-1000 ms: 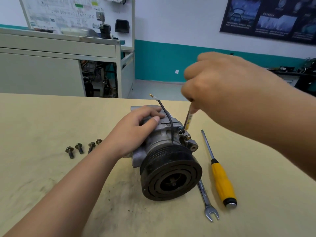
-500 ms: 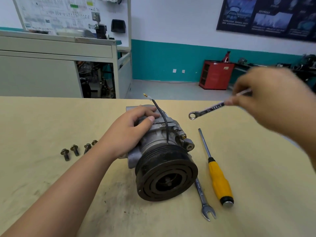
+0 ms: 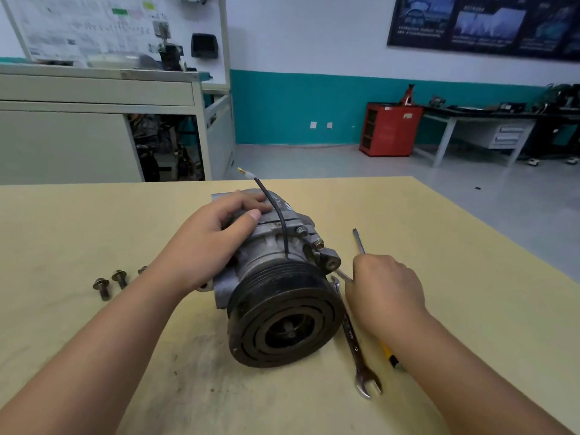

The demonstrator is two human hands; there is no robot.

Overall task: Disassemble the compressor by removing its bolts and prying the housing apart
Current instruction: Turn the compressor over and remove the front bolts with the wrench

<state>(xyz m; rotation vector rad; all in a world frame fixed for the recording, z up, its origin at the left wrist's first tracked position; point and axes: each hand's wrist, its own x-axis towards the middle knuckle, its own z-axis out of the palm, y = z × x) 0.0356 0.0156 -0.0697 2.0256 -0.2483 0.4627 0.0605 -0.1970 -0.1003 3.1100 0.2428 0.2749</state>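
Note:
The compressor (image 3: 276, 246) lies on the table (image 3: 470, 277) with its black pulley (image 3: 282, 315) facing me. A black wire (image 3: 276, 211) rises from its top. My left hand (image 3: 213, 243) rests curled over the grey housing and holds it. Two bolts (image 3: 318, 243) still sit in the housing's right flange. My right hand (image 3: 386, 293) is low beside the pulley, fingers curled round the small wrench (image 3: 342, 274), whose end pokes out toward the compressor. Removed bolts (image 3: 102, 287) lie on the left.
An open-end spanner (image 3: 356, 346) lies by the pulley's right side. The yellow-handled screwdriver (image 3: 358, 243) lies under my right hand, only its shaft and a bit of handle showing. A grey cabinet (image 3: 94, 127) stands behind the table; the table's right edge runs diagonally.
My right hand lifted the small wrench off the flange bolt, swung it out to the right, then came down to the table beside the pulley. My left hand stayed on the housing.

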